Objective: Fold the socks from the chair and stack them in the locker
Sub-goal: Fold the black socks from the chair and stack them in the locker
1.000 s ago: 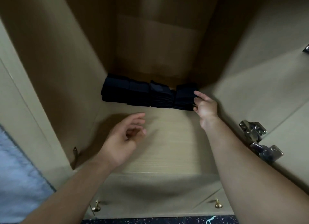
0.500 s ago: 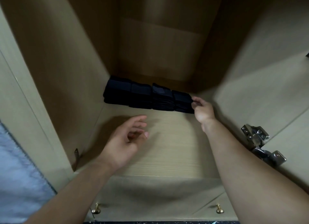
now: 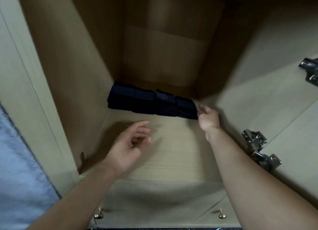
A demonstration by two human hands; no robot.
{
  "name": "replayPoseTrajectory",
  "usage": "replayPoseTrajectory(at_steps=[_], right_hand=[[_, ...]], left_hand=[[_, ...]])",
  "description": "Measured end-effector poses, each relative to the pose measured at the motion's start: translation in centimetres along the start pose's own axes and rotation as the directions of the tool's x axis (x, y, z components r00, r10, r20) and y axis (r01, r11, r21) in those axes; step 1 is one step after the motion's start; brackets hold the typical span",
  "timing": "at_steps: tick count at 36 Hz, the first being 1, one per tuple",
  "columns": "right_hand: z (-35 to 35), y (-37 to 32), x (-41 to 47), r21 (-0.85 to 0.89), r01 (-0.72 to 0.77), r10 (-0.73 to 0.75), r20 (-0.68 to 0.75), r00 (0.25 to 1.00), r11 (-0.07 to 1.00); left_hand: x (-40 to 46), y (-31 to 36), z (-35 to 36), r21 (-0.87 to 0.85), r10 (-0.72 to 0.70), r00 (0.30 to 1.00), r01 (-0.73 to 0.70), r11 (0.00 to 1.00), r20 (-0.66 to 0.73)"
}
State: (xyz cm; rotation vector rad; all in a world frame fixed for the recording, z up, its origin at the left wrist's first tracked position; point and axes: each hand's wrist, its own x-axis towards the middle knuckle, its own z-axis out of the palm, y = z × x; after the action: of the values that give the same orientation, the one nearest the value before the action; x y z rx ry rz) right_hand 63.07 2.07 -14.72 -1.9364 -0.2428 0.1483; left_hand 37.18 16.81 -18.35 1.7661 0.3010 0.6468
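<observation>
We see the folded socks (image 3: 152, 102) in four dark stacks along the back of the locker (image 3: 168, 143) shelf; they look soft, light and easily toppled, best squeezed across a whole stack's sides. Our right hand (image 3: 207, 117) touches the rightmost stack's end with curled fingers, seemingly pinching its edge, though blur hides it; our left hand (image 3: 129, 143) hovers loosely spread, holding nothing.

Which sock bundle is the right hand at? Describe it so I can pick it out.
Look along the back of the locker shelf at the row of folded dark socks. It is the rightmost bundle, the only one at the right hand.
</observation>
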Motion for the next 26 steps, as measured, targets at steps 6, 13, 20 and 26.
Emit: replayPoseTrajectory(at_steps=[6, 13, 20, 26], right_hand=[[-0.3, -0.5, -4.6, 0.054, 0.045, -0.045, -0.007, 0.999, 0.998], [0.2, -1.5, -11.7, 0.174, 0.034, -0.036, 0.007, 0.999, 0.984], [1.9, -2.7, -18.7, 0.121, 0.112, -0.132, 0.174, 0.976, 0.986], [3.7, -4.0, -23.1, 0.114, 0.157, -0.182, 0.251, 0.951, 0.981]], left_hand=[[-1.0, 0.7, -0.4, 0.036, -0.015, 1.000, 0.016, 0.999, -0.006], [-3.3, 1.8, -3.6, 0.127, 0.000, 0.999, -0.006, 0.992, 0.046], [-5.9, 4.4, -5.3, 0.152, 0.021, 0.997, -0.033, 0.988, 0.080], [-8.3, 5.9, -7.2, 0.136, 0.012, 1.000, -0.015, 0.991, 0.026]])
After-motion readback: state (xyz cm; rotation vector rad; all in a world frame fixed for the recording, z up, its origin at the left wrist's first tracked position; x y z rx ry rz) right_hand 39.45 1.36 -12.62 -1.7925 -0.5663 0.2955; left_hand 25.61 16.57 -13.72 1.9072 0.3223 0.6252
